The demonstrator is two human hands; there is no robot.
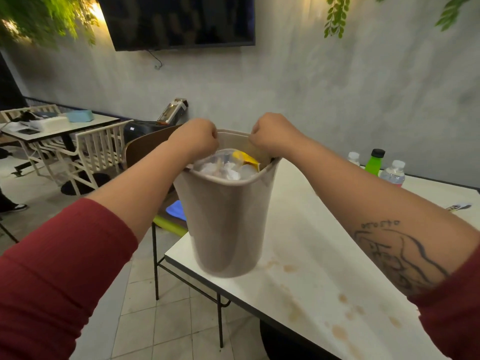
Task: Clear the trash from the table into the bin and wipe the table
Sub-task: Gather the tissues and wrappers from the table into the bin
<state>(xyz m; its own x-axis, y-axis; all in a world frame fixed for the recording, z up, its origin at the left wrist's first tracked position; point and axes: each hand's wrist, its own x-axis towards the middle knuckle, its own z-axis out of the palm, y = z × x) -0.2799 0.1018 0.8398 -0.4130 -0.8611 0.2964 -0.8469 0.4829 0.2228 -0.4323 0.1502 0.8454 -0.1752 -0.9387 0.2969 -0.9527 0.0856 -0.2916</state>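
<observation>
A beige bin (226,224) hangs in the air over the near left corner of the white table (319,255). My left hand (197,137) grips its far rim on the left and my right hand (272,135) grips the far rim on the right. Inside the bin lie crumpled white paper (228,171), a clear plastic cup and a yellow wrapper (246,158). Brown stains (342,315) mark the table top near me.
Two water bottles (393,172) and a green bottle (375,162) stand at the table's far right, with a small wrapper (458,207) nearby. A brown chair (145,149) with blue and green cloths (174,216) stands left of the table. Further left are white chairs and another table.
</observation>
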